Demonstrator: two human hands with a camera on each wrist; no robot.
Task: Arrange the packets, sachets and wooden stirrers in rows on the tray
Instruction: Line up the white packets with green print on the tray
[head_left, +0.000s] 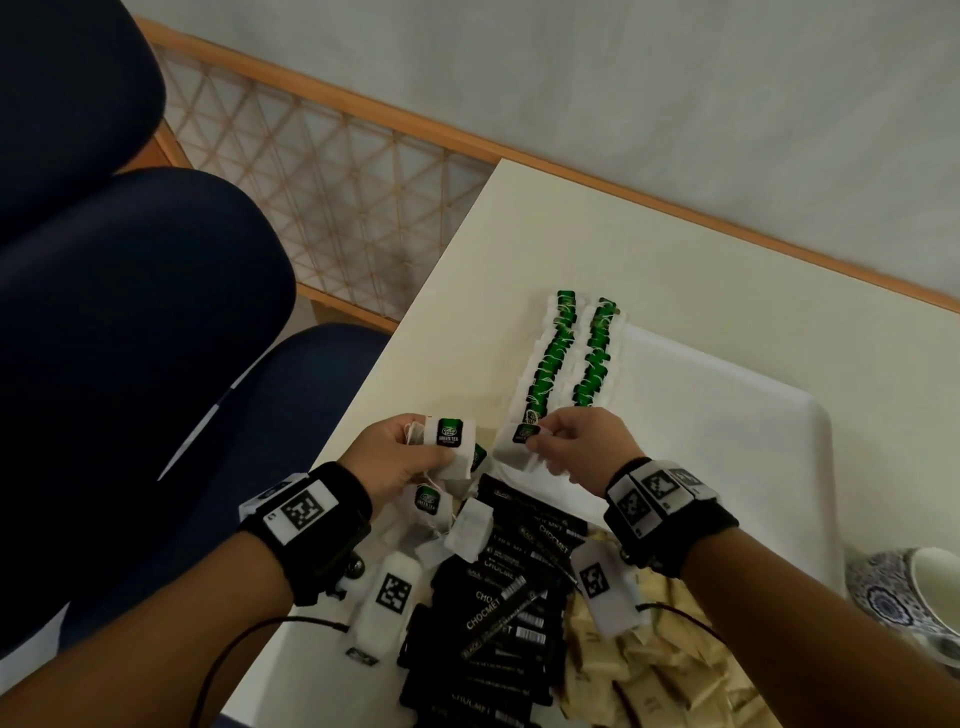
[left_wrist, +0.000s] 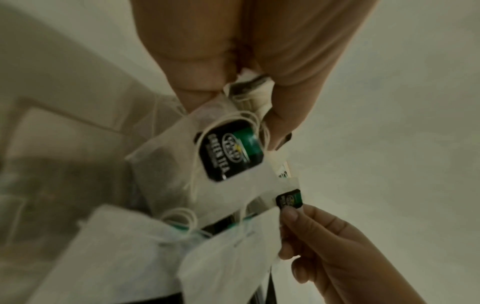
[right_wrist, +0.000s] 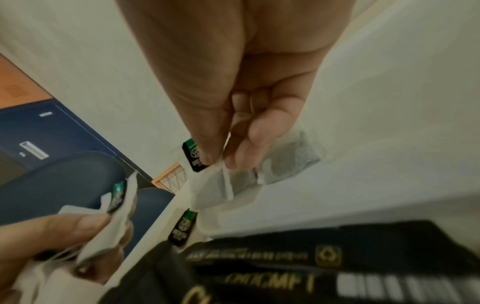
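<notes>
Green-tagged tea bags (head_left: 563, 358); black sachets (head_left: 498, 613); blue-patterned cup (head_left: 893, 597)

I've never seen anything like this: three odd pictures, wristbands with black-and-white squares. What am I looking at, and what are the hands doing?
No machine here: a person wears three cameras. The big picture is from the head, looking down; the other two look along each wrist at the fingers. The patterned wristbands carry those wrist cameras.

On the white tray lie two neat rows of green tea bags. Nearer the person is an unsorted heap: black Chocmet sachets and beige packets. A patterned blue-and-white bowl stands to the right.

The left hand holds a bunch of tea bags. The right hand pinches a single tea bag at the near end of the rows.
</notes>
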